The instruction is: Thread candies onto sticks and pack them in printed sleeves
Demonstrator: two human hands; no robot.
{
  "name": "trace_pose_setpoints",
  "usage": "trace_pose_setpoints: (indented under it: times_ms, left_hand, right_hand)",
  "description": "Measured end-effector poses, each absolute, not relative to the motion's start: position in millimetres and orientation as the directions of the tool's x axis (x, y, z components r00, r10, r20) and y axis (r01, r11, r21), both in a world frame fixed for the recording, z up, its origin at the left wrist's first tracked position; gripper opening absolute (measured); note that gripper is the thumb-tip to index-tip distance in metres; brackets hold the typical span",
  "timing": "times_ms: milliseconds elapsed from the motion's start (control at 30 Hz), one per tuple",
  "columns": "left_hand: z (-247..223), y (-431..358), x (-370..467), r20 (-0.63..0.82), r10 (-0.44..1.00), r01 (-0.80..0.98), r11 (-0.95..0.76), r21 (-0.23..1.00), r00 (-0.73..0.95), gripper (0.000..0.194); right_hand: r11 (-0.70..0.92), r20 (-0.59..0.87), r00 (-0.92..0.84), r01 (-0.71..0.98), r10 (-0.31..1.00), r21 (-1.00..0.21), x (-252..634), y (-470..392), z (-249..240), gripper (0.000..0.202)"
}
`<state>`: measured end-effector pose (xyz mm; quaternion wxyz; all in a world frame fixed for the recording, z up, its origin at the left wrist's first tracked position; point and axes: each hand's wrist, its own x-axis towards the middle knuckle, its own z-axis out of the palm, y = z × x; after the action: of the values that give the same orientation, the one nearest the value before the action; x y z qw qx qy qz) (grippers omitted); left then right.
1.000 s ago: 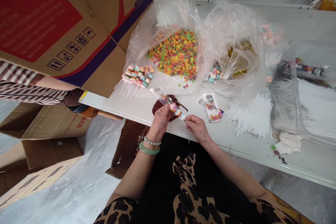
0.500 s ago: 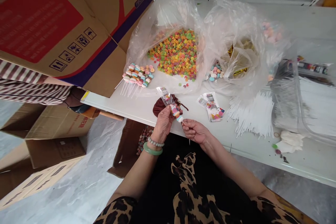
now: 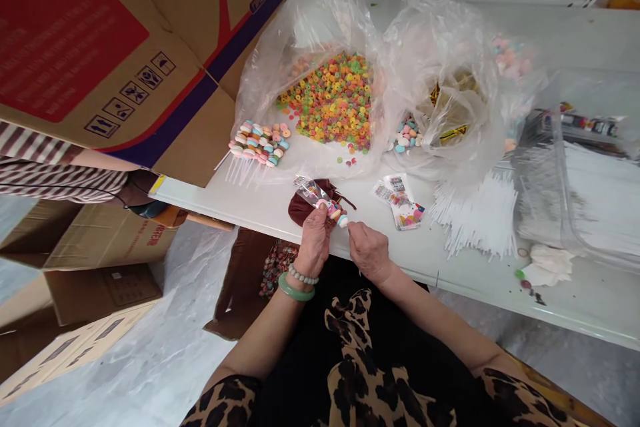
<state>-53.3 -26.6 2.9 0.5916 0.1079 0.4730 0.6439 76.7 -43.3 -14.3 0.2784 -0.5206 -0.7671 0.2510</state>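
My left hand (image 3: 316, 237) pinches a candy lollipop (image 3: 341, 219), a row of pastel candies partly inside a clear printed wrapper (image 3: 315, 193). My right hand (image 3: 369, 250) is closed just below the lowest white candy, around the lollipop's stick, which is mostly hidden by the fingers. Under the wrapper, on the table edge, lies a dark brown cloth pouch (image 3: 300, 207) with a drawstring. To the right of my hands sits a small pile of flat printed wrappers (image 3: 406, 208).
Finished-looking candy lollipops (image 3: 260, 143) lie at left, beside a bag of colourful ring candies (image 3: 335, 103). Another plastic bag (image 3: 450, 47), loose white sticks (image 3: 477, 217) and a clear bin (image 3: 567, 193) stand right. A large carton (image 3: 190, 33) blocks the left; a person's striped sleeve shows behind it.
My right hand has turned knuckles-up and its fingers have curled in more around the stick. The wrapper and lollipop have tipped lower. The camera view has shifted slightly.
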Motion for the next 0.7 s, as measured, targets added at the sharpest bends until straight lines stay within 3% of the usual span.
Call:
trace_pose_setpoints:
  times_ms: [67,167,267,333,433,567,700]
  left_hand:
    - [4.5,-28.4,-49.9,-0.429,0.866,-0.666,0.163,0.728,-0.257,0.033]
    - [3.8,-29.5,-48.5,-0.455,0.859,-0.678,0.19,0.71,-0.236,0.035]
    - [2.0,-27.3,-55.7,-0.512,0.84,-0.662,0.282,0.694,-0.179,0.038]
    - [3.1,-24.2,-64.8,-0.511,0.84,-0.624,0.303,0.72,-0.183,0.037]
    - [9.8,-18.8,-79.7,-0.445,0.869,-0.611,0.236,0.756,-0.215,0.037]
    - [18.7,-12.9,-91.5,-0.426,0.877,-0.652,0.191,0.734,-0.222,0.03]
    - [17.5,-9.2,-94.8,-0.469,0.777,-0.608,0.142,0.781,-0.42,0.023]
  right_hand:
    - [0.232,0.098,-0.262,0.551,0.96,-0.801,74.1,-40.4,-12.7,0.021]
    - [-0.099,-0.148,-0.197,0.238,0.969,-0.966,74.0,-31.9,-10.5,0.016]
    - [-0.423,-0.402,-0.227,-0.048,0.887,-0.905,76.4,-24.9,-7.0,0.018]
    - [-0.522,-0.483,-0.245,-0.126,0.84,-0.844,78.0,-23.4,-4.0,0.022]
    - [-0.514,-0.475,-0.241,-0.136,0.846,-0.847,79.6,-24.2,-1.4,0.021]
    - [-0.386,-0.372,-0.237,-0.013,0.897,-0.922,81.4,-25.1,-4.8,0.017]
    - [-0.203,-0.24,-0.222,0.18,0.945,-0.963,83.7,-25.5,-9.4,0.016]
